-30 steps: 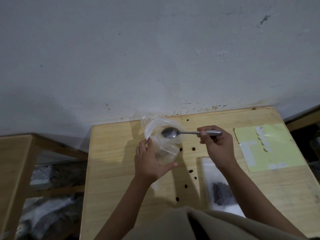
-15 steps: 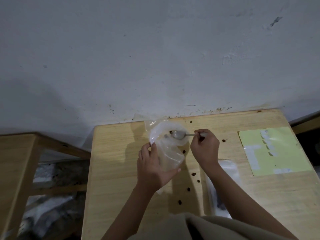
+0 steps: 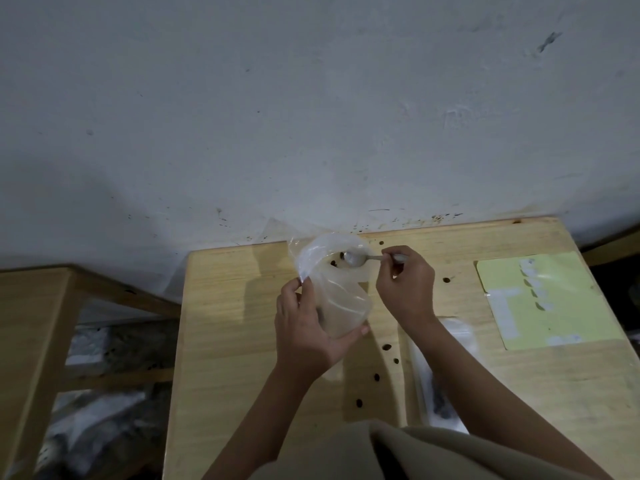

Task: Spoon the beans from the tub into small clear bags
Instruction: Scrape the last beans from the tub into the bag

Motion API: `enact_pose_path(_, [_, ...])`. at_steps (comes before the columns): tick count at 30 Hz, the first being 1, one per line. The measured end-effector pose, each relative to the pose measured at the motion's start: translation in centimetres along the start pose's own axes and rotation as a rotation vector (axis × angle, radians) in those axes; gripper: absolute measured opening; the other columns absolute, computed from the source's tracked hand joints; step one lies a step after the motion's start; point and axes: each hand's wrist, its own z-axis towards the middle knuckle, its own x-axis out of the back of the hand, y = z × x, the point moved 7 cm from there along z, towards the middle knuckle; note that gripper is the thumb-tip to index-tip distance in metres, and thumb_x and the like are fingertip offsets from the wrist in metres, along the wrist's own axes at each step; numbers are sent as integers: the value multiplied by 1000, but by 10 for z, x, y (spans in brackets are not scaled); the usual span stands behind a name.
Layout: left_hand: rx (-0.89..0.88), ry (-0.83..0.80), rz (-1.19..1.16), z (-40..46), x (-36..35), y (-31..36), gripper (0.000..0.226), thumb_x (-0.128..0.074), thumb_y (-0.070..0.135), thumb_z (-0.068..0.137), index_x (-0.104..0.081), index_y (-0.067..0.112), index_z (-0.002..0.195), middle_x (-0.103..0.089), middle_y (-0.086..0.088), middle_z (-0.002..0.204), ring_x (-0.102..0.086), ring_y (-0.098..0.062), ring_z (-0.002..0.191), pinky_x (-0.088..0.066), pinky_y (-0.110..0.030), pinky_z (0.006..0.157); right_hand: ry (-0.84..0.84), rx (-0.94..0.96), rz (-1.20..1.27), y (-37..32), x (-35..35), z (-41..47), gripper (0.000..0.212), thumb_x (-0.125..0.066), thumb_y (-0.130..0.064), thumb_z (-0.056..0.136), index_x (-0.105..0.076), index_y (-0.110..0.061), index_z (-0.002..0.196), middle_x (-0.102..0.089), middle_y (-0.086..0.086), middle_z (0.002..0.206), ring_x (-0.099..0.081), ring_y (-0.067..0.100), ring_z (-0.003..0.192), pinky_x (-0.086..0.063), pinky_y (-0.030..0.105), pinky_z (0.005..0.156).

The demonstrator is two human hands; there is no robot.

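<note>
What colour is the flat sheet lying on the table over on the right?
The sheet is pale yellow-green with whitish patches, seen in the head view.

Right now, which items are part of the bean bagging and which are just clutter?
In use: clear bag in left hand; spoon in right hand; tub.
Lying about: yellow-green sheet; loose beans on table.
</note>
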Motion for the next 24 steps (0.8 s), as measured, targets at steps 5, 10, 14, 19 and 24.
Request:
enact_pose_path(5, [-3,-13,-3,-1,-4,-3,119,-65,80,49,-35,10,141,-36,-8,132,-40,-25,121,-47,-47,93,-24,48,-21,2,-9,-2,12,-58,1,85,-67,-2,91,-65,6,77,-51,8,60,-38,4,57])
enact_pose_path(10, [22,-48,-34,0,-8,-6,125,-66,79,46,-27,14,146,-29,-6,138,-32,-24,127,-42,-43,99,-52,-39,-29,9,-16,1,12,-54,-1,85,-66,-2,88,-60,4,67,-50,10,57,-33,9,53])
enact_pose_path(14, [47,-87,-69,3,-11,-6,127,-66,79,46,-19,19,148,-24,-3,142,-26,-21,131,-39,-44,104,-66,-229,78,27,-19,9,12,-56,-5,87,-68,-5,90,-63,3,69,-56,9,58,-44,11,56])
enact_pose_path(19, [58,-96,-74,7,-8,-9,123,-67,79,48,-21,21,146,-26,-1,141,-28,-19,128,-41,-47,102,-66,-597,380,65,-25,2,9,-63,-10,86,-70,-15,84,-70,12,81,-66,24,78,-56,38,74])
enact_pose_path(24, [55,-95,-68,5,-7,-12,127,-63,80,47,-24,13,148,-29,-3,140,-29,-16,125,-39,-38,102,-66,-713,487,66,-32,-10,10,-63,-8,85,-72,-8,91,-68,9,78,-61,14,68,-52,29,68])
